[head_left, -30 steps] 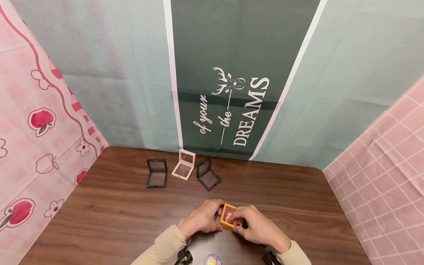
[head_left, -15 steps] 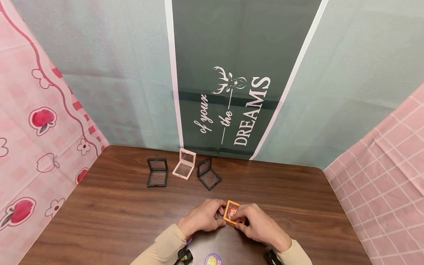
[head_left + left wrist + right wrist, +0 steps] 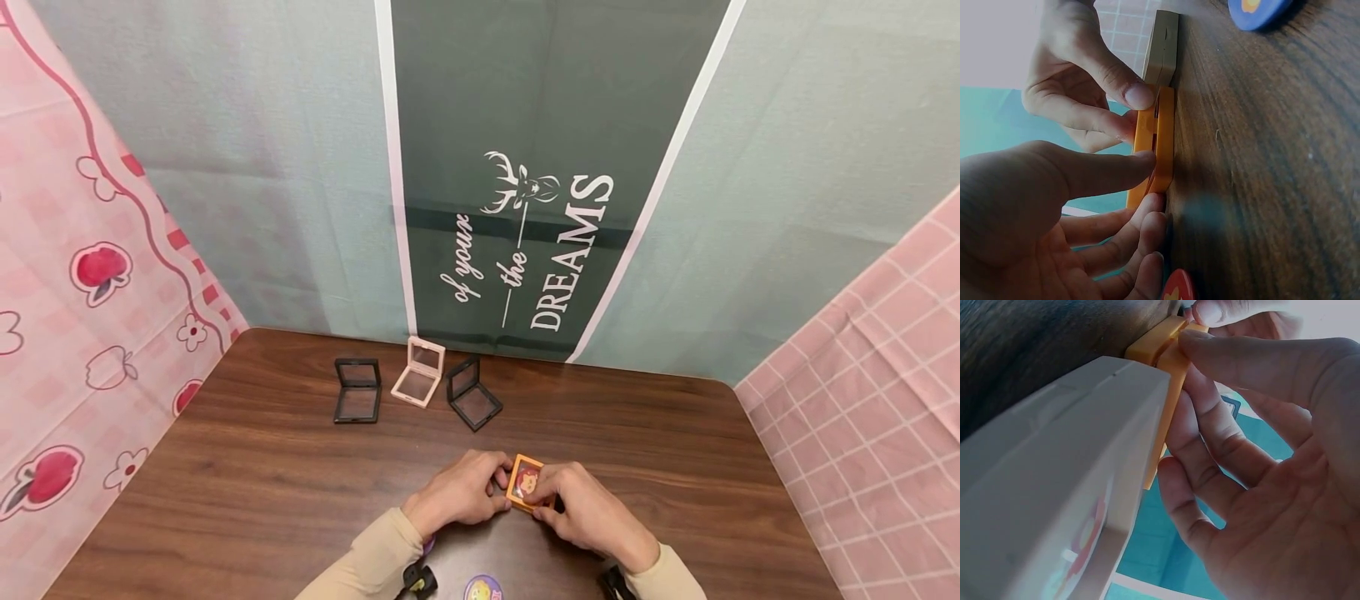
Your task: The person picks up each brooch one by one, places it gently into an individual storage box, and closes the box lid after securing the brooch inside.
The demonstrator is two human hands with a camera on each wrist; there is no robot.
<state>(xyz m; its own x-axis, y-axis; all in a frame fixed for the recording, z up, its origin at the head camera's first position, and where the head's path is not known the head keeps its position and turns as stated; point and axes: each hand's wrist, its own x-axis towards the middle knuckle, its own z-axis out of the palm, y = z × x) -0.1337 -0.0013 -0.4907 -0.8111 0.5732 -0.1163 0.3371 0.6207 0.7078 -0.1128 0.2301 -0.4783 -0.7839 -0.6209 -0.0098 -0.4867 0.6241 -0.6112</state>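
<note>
A small orange display frame [image 3: 513, 482] lies on the table between my hands, a red round badge [image 3: 527, 480] showing behind its clear window. My left hand [image 3: 459, 492] grips its left side; in the left wrist view that thumb presses the front edge at the seam. My right hand [image 3: 588, 507] pinches the other side, thumb at the front edge and fingers over the top. A narrow gap shows between the orange halves in the left wrist view. Beside it in the right wrist view stands a pale frame [image 3: 1079, 431] with a colourful badge inside, largely hidden by my hand in the head view.
Two black frames [image 3: 357, 421] and a pink frame [image 3: 417, 402] stand with raised lids at the back. A purple badge [image 3: 482, 588] lies near the front edge, another partly under my left wrist. The left wrist view shows a blue badge [image 3: 1257, 14] and a red badge [image 3: 1179, 286].
The orange frame has shifted slightly away and to the right and turned a little, both hands staying on it. Over the last half second hardly anything has moved.
</note>
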